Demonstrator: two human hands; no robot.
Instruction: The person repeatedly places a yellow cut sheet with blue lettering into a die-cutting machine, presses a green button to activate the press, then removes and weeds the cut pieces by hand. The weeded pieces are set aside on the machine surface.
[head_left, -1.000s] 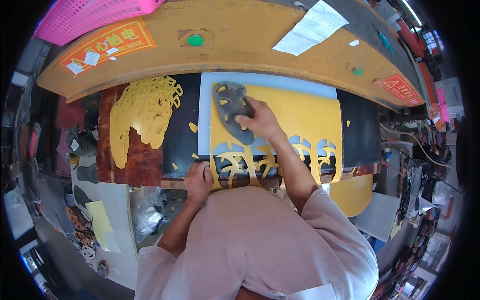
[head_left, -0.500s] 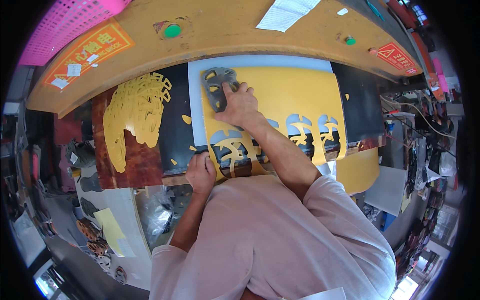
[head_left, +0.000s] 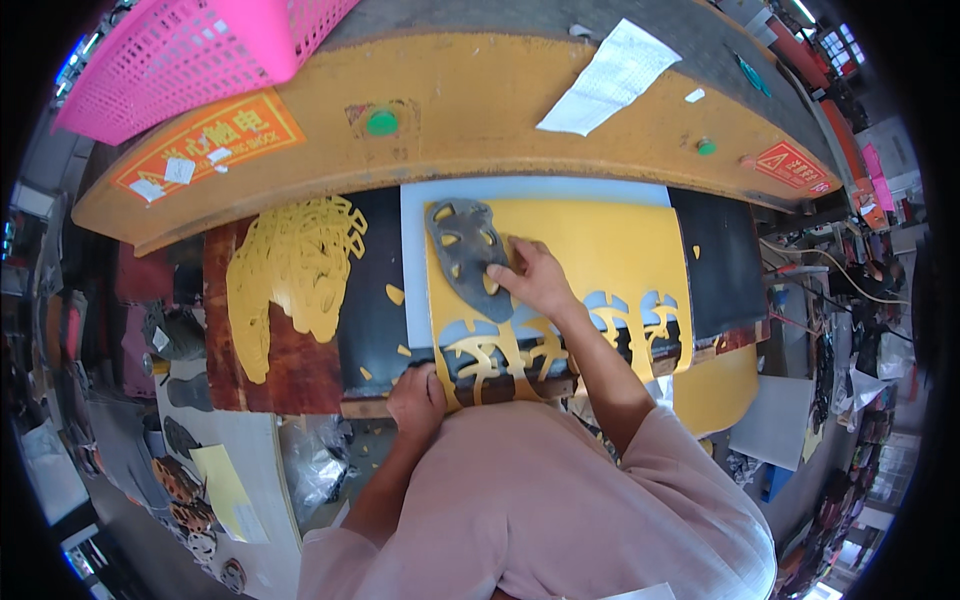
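Note:
A grey cutting die (head_left: 462, 245) with several openings lies flat on the far left part of a yellow sheet (head_left: 600, 245). Beside its right edge is my right hand (head_left: 540, 283), thumb and forefinger apart, the thumb at the die's rim. The sheet's near part is cut through with curved openings and hangs over the table's front edge. At its near left corner my left hand (head_left: 417, 395) is closed, its fingers curled at the sheet's edge; the fingertips are hidden. A pale cutting board (head_left: 416, 270) shows beneath the sheet.
Yellow cut pieces (head_left: 290, 275) form a pile on the left, and small scraps (head_left: 395, 294) lie on the black surface. An ochre machine beam (head_left: 460, 110) with green buttons spans the far side. Above it are a pink basket (head_left: 200, 60) and a paper sheet (head_left: 610, 80).
My right hand has drawn back from on top of the die to its right edge, uncovering it. The whole view has shifted, so the scene sits lower. My left hand stays at the sheet's corner.

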